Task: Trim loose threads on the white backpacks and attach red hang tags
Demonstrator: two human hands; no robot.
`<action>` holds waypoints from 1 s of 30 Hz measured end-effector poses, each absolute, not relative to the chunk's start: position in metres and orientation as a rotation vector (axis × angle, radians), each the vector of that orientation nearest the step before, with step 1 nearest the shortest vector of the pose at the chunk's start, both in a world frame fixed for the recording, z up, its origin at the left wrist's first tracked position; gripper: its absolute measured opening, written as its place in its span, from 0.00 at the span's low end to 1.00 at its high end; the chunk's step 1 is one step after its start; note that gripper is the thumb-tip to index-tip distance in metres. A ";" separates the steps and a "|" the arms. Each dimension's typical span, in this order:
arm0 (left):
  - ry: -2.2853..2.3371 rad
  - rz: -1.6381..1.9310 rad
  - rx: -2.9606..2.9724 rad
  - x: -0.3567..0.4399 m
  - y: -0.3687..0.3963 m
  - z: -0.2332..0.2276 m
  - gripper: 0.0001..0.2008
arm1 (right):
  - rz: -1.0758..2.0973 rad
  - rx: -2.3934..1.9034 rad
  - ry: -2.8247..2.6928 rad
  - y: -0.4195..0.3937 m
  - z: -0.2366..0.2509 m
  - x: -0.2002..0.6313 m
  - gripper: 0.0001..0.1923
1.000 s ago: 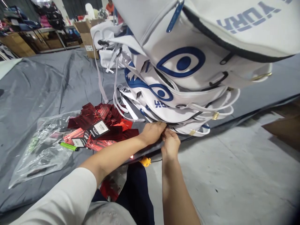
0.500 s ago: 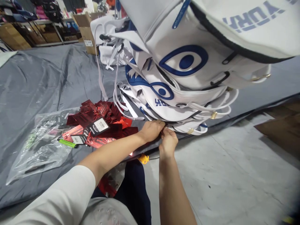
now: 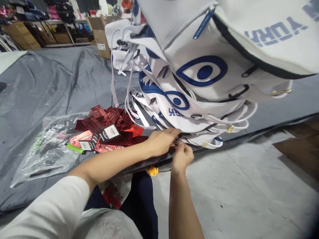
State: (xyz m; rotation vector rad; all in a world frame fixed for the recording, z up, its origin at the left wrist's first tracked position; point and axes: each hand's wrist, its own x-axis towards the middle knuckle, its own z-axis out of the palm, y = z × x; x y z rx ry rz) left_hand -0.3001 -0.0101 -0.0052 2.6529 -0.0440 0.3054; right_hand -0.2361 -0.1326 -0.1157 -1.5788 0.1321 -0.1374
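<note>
Both my hands meet at the bottom of the bag stack; left hand and right hand pinching something tiny there, can't tell what; red tags just left.

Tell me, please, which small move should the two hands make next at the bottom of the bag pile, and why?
Probably a small pull of the pinched piece outward, toward the person. The left hand and right hand meet fingertip to fingertip at the lowest white bag, under the stack's overhang, where the held piece is mostly hidden; the red tags lie close by.
</note>
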 end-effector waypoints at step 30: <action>0.790 0.630 1.792 -0.395 0.160 -0.039 0.18 | -0.083 -2.638 -1.228 0.006 -0.014 -0.313 0.17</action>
